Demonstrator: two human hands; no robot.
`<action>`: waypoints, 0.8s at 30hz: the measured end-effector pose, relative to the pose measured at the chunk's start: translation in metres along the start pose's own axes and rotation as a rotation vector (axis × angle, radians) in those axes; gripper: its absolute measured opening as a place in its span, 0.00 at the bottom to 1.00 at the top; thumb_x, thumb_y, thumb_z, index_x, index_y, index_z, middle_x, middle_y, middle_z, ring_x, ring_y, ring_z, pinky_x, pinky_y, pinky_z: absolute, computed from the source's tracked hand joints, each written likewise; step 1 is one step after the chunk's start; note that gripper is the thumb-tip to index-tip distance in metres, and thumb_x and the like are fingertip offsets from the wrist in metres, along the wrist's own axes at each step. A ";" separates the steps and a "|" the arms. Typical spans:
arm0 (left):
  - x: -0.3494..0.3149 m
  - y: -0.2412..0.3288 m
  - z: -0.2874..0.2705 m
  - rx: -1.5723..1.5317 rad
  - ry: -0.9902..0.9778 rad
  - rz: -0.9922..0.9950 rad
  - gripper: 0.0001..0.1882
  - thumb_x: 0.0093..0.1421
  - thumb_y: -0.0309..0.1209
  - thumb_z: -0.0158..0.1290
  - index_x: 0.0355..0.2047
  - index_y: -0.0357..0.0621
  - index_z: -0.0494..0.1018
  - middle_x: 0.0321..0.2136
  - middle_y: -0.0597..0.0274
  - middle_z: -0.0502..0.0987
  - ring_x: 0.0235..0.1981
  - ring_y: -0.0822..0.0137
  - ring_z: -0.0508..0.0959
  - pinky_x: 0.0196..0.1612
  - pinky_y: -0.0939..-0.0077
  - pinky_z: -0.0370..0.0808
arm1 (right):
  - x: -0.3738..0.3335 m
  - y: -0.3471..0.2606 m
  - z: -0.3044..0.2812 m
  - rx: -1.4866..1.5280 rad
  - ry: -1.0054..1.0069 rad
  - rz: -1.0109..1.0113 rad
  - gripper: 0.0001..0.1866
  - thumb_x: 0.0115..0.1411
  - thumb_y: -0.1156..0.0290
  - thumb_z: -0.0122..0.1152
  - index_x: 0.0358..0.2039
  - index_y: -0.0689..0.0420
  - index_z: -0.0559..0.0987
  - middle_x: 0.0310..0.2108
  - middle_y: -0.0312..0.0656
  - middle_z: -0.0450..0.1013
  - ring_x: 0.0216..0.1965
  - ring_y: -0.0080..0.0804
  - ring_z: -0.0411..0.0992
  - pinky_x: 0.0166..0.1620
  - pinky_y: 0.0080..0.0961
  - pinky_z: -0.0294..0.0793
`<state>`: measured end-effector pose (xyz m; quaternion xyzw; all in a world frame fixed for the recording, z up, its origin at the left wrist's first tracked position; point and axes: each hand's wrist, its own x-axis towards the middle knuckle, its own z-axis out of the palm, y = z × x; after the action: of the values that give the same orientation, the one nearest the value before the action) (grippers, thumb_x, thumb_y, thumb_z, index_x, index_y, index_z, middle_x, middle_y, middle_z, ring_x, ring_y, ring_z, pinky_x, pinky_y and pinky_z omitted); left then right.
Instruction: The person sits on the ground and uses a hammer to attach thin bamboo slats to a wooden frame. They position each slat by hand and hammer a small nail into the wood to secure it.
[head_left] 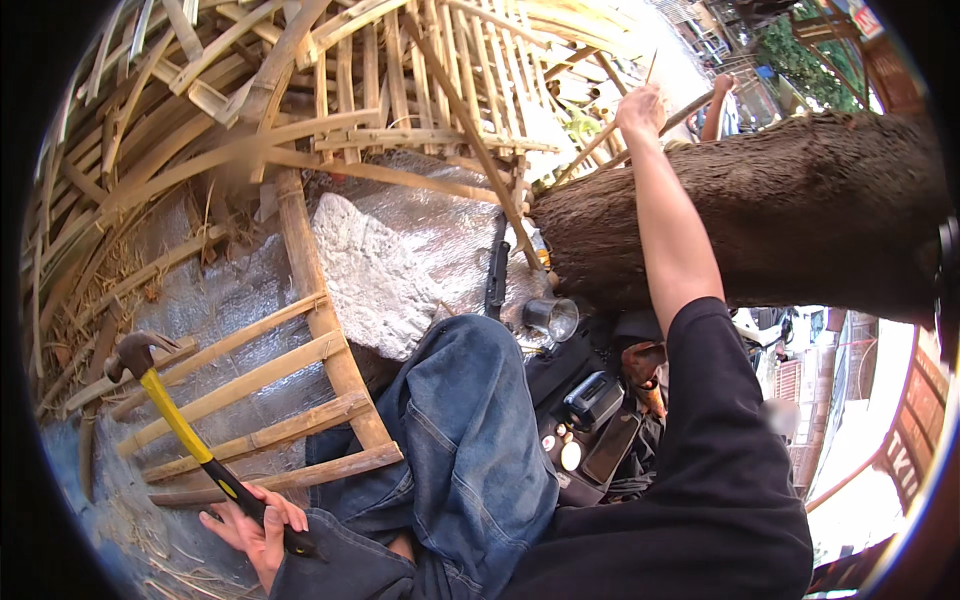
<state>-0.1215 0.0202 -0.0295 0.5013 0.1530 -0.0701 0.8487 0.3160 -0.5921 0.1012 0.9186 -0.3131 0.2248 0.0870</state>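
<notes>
My left hand (258, 530), at the lower left, has a claw hammer (172, 415) by the black end of its yellow-and-black handle. Its fingers curl loosely around the grip, and the steel head points up and away. My right arm reaches far forward past the tree trunk. At its end my right hand (641, 110) is closed on a thin bamboo strip (588, 152), which sticks out on both sides of the fist. Beside my bent knee lies a bamboo frame (345, 375) with several slats across a thicker rail.
A pale rough stone block (370, 270) sits on silvery sheeting. Bamboo slats (420, 80) pile up at the far left. The thick trunk (780, 210) crosses the right side. Near my knee are a metal cup (551, 318) and a phone (612, 447). Another person's hand (722, 85) shows beyond the trunk.
</notes>
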 end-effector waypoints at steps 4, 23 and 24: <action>0.002 -0.009 -0.002 -0.056 -0.119 0.016 0.18 0.68 0.31 0.53 0.53 0.47 0.59 0.27 0.62 0.67 0.21 0.68 0.68 0.29 0.69 0.72 | 0.028 -0.026 -0.113 0.190 0.244 -0.144 0.19 0.70 0.72 0.40 0.51 0.77 0.66 0.58 0.69 0.59 0.56 0.52 0.69 0.59 0.37 0.74; -0.050 0.026 0.011 -0.115 -0.029 0.172 0.12 0.69 0.26 0.50 0.47 0.47 0.58 0.29 0.63 0.68 0.22 0.71 0.72 0.26 0.69 0.76 | 0.001 -0.025 -0.319 1.384 0.237 -0.316 0.22 0.71 0.61 0.48 0.46 0.71 0.77 0.39 0.54 0.78 0.39 0.38 0.79 0.43 0.32 0.76; -0.055 0.033 0.009 -0.092 0.024 0.194 0.12 0.69 0.27 0.49 0.47 0.47 0.59 0.29 0.63 0.68 0.22 0.71 0.71 0.25 0.70 0.76 | -0.055 -0.041 -0.304 1.484 0.124 -0.271 0.22 0.72 0.61 0.46 0.48 0.70 0.76 0.39 0.51 0.77 0.39 0.36 0.79 0.44 0.30 0.77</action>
<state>-0.1629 0.0266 0.0203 0.4749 0.1170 0.0255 0.8719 0.1937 -0.4391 0.3439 0.7522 0.0416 0.4152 -0.5100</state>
